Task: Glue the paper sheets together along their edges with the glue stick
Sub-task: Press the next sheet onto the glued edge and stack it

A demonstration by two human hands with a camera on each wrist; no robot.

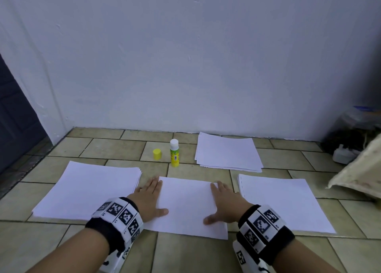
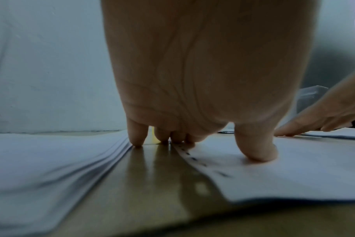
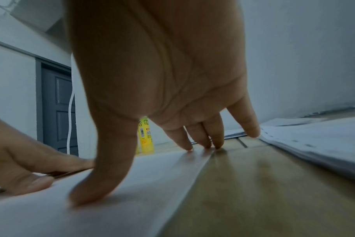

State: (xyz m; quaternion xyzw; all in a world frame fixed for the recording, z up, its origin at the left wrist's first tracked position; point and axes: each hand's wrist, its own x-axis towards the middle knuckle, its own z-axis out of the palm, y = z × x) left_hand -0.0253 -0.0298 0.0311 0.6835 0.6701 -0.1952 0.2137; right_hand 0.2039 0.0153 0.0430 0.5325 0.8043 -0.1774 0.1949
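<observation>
A white paper sheet lies on the tiled floor between my hands. My left hand lies flat on its left edge with straight fingers, the thumb pressing the paper. My right hand lies flat on its right edge, its thumb on the sheet too. Behind the sheet stands the uncapped yellow glue stick with its white tip up, and it shows past my right palm as a yellow glue stick. Its yellow cap stands to the left.
Three paper stacks lie around: one at the left, one at the right, one at the back right. A white wall rises behind. A sack and a dark bag with a white object sit at the right.
</observation>
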